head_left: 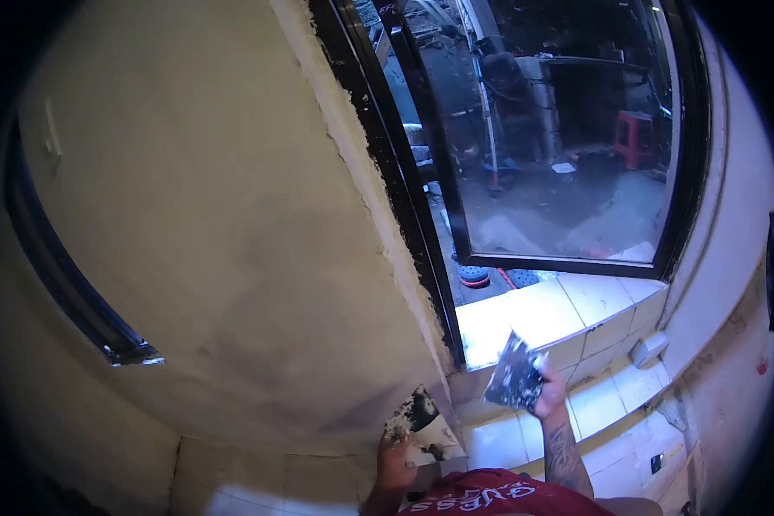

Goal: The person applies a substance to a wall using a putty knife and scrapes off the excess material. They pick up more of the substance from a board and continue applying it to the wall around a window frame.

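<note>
My right hand (551, 394) is closed around the edge of a flat, dark, squarish spreader (514, 377) smeared with white paste. It is raised in front of the tiled sill (525, 322) below the glazed door. Lower and to the left, my left hand (396, 464) grips a flat pale plate with black patches (423, 428); its surface is blotched and crusted. The plate is close to the foot of the black door frame (434, 292). A gap separates the two held pieces.
A beige wall (258, 215) fills the left, with a rough pale plaster strip (353, 146) along the frame. The glass door (568, 172) stands ajar. Beyond it are a red stool (634, 139) and footwear (473, 275). White tiled steps (602, 404) lie at right.
</note>
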`<action>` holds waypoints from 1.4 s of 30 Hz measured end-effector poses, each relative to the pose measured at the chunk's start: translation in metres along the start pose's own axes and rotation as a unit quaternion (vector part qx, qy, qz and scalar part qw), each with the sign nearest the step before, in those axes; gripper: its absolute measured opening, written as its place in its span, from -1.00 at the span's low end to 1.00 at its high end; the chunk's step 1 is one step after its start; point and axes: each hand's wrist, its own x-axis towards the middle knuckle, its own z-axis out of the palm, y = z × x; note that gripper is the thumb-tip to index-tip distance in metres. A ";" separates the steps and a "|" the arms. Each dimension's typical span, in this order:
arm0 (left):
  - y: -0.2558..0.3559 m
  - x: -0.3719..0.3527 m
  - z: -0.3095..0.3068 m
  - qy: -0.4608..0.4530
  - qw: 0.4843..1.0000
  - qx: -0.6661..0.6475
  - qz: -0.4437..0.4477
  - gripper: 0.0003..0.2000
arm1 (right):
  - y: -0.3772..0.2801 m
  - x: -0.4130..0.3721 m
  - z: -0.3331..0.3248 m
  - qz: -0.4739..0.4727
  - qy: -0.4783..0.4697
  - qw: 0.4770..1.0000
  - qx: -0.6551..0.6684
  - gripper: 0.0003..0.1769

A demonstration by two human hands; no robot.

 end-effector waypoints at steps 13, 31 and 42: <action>0.001 -0.006 0.017 0.031 0.986 -0.100 -0.128 -0.41 | -0.039 0.002 0.062 -0.113 -0.044 0.990 -0.067 -0.40; -0.005 -0.019 0.015 0.177 0.748 -0.572 -0.288 -0.62 | -0.046 0.015 0.195 -0.394 -0.156 0.881 -0.211 -0.59; -0.007 -0.029 0.033 0.241 0.800 -0.480 -0.265 -0.59 | -0.041 0.076 0.309 -0.594 -0.211 0.708 -0.319 -0.74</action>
